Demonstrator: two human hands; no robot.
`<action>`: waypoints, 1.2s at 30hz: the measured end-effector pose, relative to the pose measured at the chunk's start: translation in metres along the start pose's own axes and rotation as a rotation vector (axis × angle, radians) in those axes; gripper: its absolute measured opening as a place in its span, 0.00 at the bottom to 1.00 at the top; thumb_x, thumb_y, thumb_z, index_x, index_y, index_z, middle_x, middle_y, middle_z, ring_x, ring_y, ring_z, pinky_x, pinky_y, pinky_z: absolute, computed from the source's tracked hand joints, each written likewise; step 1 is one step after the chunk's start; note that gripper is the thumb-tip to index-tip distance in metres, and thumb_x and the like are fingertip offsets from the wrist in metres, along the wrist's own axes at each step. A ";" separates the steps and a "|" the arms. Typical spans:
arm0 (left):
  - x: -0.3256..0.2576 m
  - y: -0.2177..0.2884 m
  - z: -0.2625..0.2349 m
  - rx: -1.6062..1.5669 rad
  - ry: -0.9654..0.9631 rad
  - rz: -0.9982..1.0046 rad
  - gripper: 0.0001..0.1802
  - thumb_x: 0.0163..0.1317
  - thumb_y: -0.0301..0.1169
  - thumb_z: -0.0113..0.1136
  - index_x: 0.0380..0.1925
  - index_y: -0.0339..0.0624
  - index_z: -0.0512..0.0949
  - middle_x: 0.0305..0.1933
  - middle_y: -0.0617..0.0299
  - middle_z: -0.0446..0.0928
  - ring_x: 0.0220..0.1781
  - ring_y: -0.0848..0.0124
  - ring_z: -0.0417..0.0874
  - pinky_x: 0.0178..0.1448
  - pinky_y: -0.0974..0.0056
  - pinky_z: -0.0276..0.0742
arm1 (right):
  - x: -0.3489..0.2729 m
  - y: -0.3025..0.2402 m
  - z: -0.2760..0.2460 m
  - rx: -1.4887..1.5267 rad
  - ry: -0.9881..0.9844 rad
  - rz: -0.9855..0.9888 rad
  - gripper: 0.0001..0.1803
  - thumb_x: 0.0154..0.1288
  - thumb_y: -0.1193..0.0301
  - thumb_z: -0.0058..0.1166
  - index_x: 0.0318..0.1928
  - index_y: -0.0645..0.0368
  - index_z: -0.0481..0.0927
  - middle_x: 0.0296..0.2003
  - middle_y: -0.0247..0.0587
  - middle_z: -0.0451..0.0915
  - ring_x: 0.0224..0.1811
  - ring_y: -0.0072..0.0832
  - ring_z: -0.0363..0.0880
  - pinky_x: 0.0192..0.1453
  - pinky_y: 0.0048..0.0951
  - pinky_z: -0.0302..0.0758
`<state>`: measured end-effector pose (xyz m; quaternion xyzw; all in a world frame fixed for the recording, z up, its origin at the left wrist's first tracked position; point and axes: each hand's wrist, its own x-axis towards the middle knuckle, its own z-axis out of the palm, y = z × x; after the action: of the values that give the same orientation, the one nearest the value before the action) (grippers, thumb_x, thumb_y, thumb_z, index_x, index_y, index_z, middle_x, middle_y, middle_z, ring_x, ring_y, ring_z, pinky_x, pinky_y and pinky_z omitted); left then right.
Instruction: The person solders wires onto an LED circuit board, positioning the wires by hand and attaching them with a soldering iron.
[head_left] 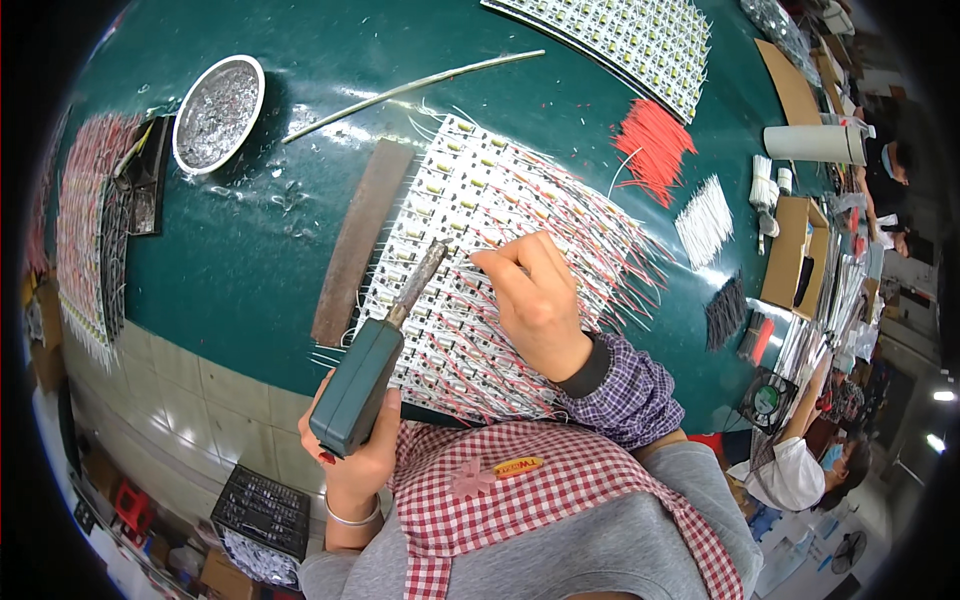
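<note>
An electronics assembly workshop is surrounding the person: the left hand (352, 440) is gripping a soldering tool (358, 380) whose tip is pointing over a panel of small circuit boards (455, 205) bristling with wires. Past the right hand (540, 305), bunches of red wires (655, 150), white wires (704, 222) and black wires (725, 312) are lying on the green bench (250, 280). Another board panel (630, 45) is resting ahead of both hands, and a co-worker (800, 480) is appearing well off to their right.

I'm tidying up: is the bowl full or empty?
Not empty: shiny grey bits lie in the bowl; whether it's full, I cannot tell.
</note>
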<state>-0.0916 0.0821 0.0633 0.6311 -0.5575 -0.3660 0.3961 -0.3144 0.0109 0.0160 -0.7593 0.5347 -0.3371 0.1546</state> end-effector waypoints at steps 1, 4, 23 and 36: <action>-0.001 -0.001 -0.001 0.006 -0.014 0.014 0.12 0.51 0.18 0.69 0.37 0.26 0.82 0.34 0.52 0.83 0.29 0.68 0.84 0.34 0.66 0.78 | -0.001 0.000 0.001 -0.008 0.000 -0.003 0.18 0.45 0.87 0.55 0.41 0.64 0.81 0.31 0.41 0.71 0.35 0.37 0.72 0.35 0.35 0.72; -0.004 -0.002 -0.004 0.008 -0.048 -0.009 0.12 0.51 0.18 0.69 0.37 0.26 0.81 0.34 0.52 0.83 0.30 0.68 0.83 0.34 0.66 0.78 | -0.001 -0.002 0.003 -0.008 -0.004 -0.014 0.17 0.46 0.87 0.56 0.41 0.64 0.81 0.31 0.41 0.72 0.35 0.37 0.72 0.35 0.34 0.73; 0.003 -0.002 0.000 0.001 -0.083 0.023 0.09 0.51 0.17 0.68 0.33 0.29 0.80 0.30 0.55 0.79 0.25 0.67 0.79 0.29 0.66 0.72 | -0.001 -0.004 0.007 -0.051 -0.010 0.027 0.17 0.48 0.87 0.62 0.41 0.61 0.83 0.30 0.39 0.72 0.33 0.36 0.74 0.35 0.35 0.72; -0.015 -0.011 -0.005 -0.021 0.023 -0.113 0.13 0.50 0.20 0.70 0.37 0.27 0.82 0.33 0.52 0.83 0.29 0.65 0.85 0.34 0.66 0.79 | -0.003 -0.001 0.008 -0.086 -0.020 -0.030 0.16 0.50 0.84 0.55 0.42 0.63 0.80 0.32 0.41 0.71 0.36 0.37 0.72 0.34 0.35 0.72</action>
<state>-0.0838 0.0981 0.0561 0.6617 -0.5125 -0.3862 0.3877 -0.3087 0.0131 0.0094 -0.7764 0.5358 -0.3086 0.1222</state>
